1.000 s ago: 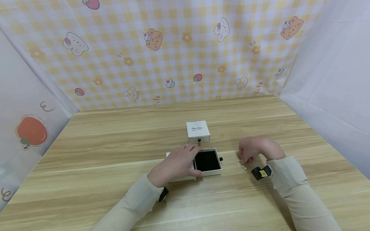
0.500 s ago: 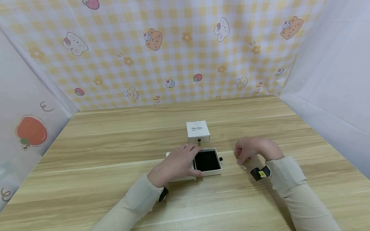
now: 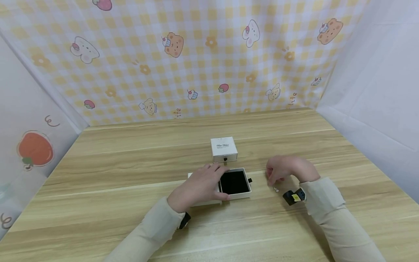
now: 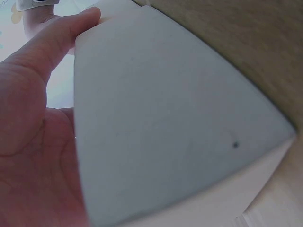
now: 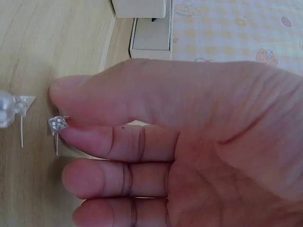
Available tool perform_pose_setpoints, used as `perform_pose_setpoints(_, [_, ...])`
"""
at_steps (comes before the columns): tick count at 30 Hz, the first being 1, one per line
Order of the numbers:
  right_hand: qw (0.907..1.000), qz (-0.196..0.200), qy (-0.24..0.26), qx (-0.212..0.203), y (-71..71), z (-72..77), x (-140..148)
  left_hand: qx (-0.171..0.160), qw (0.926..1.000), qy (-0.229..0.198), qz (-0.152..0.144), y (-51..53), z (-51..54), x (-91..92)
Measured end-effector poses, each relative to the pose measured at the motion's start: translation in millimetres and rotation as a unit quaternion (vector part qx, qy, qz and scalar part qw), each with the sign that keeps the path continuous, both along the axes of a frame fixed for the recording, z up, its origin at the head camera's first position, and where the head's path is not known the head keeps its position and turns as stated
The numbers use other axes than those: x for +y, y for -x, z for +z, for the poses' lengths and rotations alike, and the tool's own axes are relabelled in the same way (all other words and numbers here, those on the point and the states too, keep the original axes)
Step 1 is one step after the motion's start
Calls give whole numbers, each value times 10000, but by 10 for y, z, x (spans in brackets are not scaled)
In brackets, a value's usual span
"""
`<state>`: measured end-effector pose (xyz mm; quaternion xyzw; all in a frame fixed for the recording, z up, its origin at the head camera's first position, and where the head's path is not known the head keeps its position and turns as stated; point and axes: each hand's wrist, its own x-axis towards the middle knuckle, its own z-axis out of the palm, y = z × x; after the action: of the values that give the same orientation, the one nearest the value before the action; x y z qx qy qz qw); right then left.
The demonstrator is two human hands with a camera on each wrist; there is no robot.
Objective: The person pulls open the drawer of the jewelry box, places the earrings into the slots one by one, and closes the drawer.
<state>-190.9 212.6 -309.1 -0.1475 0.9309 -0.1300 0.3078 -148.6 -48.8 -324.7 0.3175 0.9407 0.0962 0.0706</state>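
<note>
My left hand grips a white drawer-style jewelry box, thumb on its near side and fingers over the far side. The box's drawer is pulled out to the right, showing a black lining and a short black tab. To the right of it, my right hand is low over the table. In the right wrist view, thumb and index finger pinch a small sparkling earring with a thin post. A second earring, with a pearl and sparkling stones, lies just beyond the fingertips.
Behind the drawer stands another white box with printed lettering and a black tab, its drawer pushed in. The wooden table meets a yellow checked cloth at the back. White cloth hangs at the right.
My right hand has shifted slightly left, its fingertips now covering one of the two earrings seen lying there before. My left hand and the boxes have stayed put.
</note>
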Motion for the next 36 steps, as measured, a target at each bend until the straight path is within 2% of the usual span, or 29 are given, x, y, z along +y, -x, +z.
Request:
perform_pose_setpoints(11, [9998,-13,98,157,-14,44,-5,-5,10000,12,-28,-1,9,-6])
perform_pose_setpoints(21, [9954,390,-39,874,-19,117,-23,-31,10000,43,-14,-12,22,-10])
perform_pose_setpoints(24, [9938,337,181,1047,-19,135,-27,-12,10000,62,-14,-16,24,-9])
perform_pose_setpoints(29, [9890,-3,787,1249,-16,159,-50,-69,10000,23,51,-18,35,-8])
perform_pose_setpoints(32, [9849,-204,1106,1315,-17,172,-73,-42,9998,-143,110,-20,44,-7])
perform_pose_setpoints(36, [9780,-365,1478,1428,-23,185,-125,221,9983,-494,210,-17,66,8])
